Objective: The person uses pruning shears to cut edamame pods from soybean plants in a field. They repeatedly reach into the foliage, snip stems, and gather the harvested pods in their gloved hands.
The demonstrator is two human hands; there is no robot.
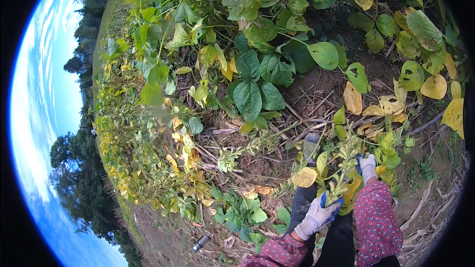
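My left hand (320,213), in a white and blue work glove, is closed around the stem of a soybean plant (347,157) thick with green pods. Farther right, my right hand (366,166), gloved the same way, is at the side of this plant among its leaves; its fingertips are partly hidden, and its hold cannot be made out. Yellow and green leaves hang between the two hands, above my dark trousers (339,241). Another pod-covered stem (256,144) lies on the soil to the left of the plant.
Leafy soybean plants (248,98) stand ahead, with yellowing leaves at the right. Dry stalks (293,109) litter the brown soil. My shoe (311,144) is beyond my left hand. A metallic cylindrical bottle (201,242) lies at lower left, near a small orange object (196,224).
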